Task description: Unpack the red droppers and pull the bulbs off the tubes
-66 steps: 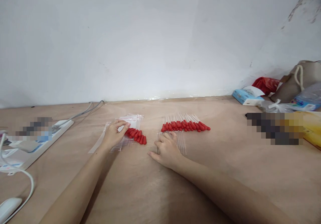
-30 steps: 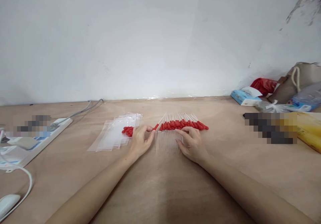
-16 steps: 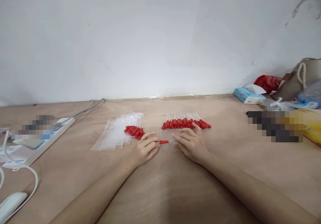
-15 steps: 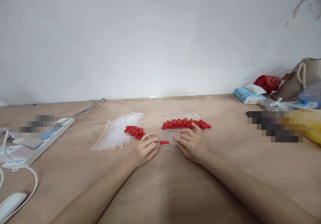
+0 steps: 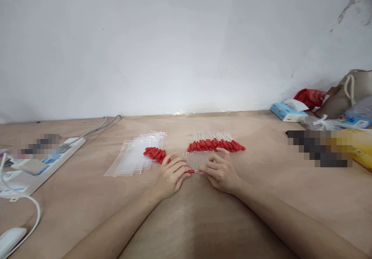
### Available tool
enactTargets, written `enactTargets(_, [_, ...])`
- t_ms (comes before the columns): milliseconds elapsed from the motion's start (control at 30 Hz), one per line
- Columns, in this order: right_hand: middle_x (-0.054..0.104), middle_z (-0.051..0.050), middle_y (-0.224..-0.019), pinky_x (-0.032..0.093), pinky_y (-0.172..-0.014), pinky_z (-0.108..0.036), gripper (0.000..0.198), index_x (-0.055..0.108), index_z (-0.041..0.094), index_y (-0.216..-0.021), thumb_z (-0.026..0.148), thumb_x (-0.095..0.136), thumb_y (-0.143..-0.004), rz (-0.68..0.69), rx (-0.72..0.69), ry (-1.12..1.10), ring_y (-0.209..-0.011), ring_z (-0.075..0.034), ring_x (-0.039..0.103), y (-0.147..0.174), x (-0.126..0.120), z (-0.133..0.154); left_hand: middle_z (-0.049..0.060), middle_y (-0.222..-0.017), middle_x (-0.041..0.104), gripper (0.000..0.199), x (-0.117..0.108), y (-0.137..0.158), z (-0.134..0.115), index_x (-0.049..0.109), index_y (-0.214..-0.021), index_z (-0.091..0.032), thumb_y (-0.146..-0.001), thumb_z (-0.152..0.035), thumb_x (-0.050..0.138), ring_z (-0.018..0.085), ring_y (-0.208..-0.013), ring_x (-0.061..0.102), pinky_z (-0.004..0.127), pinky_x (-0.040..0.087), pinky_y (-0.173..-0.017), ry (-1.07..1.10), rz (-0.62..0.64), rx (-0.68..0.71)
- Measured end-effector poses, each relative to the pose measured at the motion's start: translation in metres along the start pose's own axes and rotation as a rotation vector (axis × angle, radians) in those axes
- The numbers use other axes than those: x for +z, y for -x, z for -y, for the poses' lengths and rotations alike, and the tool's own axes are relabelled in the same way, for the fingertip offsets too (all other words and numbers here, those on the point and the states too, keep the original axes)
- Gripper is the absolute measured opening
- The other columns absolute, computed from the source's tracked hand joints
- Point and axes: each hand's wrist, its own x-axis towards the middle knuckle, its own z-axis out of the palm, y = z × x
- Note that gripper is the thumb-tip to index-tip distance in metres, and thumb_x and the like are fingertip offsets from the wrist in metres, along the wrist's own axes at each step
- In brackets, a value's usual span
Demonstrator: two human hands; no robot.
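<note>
Done: a row of red-capped tubes (image 5: 215, 144) just beyond the grip; unjoined, loose bulbs (image 5: 154, 153) beyond its left side and bare tubes (image 5: 200, 159) beneath. Left hand (image 5: 173, 174) pinches 1 red bulb (image 5: 190, 171), right hand (image 5: 218, 172) narrowed on a clear tube (image 5: 197, 171) end-on to it, seating unclear; both low, fingers curled, backs up, tips facing.

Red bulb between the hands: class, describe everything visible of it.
The red bulb looks rubbery. It lies sideways between the hands, its left end hidden by the left hand, which pinches it. Its right end meets a clear tube at the fingertips of the right hand; whether the tube sits inside is unclear.
</note>
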Motion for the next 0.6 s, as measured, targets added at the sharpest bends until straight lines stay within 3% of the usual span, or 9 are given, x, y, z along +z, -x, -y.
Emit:
enactTargets(167, [0.054,0.007,-0.052,0.014,-0.094,-0.04,0.008,0.061,0.024,-0.08,0.022,0.054,-0.08,-0.026,-0.052,0.009,-0.065,-0.009,0.043,-0.001,-0.004,0.002,0.0,-0.08,0.065,0.012,-0.003,0.0,-0.004,0.056,-0.084,-0.019,-0.084,-0.015,0.045,0.015,-0.089,0.058,0.041,0.027,-0.095,0.018,0.05,-0.028])
enactTargets(467, [0.055,0.008,-0.052,0.016,-0.094,-0.038,0.011,0.06,0.025,-0.086,0.021,0.051,-0.082,-0.037,-0.114,0.012,-0.066,-0.009,0.047,0.003,-0.001,0.003,0.0,-0.078,0.064,0.014,-0.002,0.003,-0.006,0.055,-0.081,-0.018,-0.081,-0.011,0.043,0.014,-0.084,0.059,0.041,0.028,-0.095,0.022,0.026,0.023])
enactTargets(600, [0.059,0.006,-0.058,0.019,-0.092,-0.038,0.015,0.061,0.025,-0.086,0.018,0.049,-0.082,-0.037,-0.03,0.011,-0.07,-0.011,0.05,0.011,-0.014,-0.01,0.001,-0.082,0.064,0.017,-0.012,0.013,0.009,0.055,-0.081,-0.019,-0.081,-0.01,0.042,0.014,-0.083,0.059,0.041,0.032,-0.094,-0.006,-0.021,-0.031])
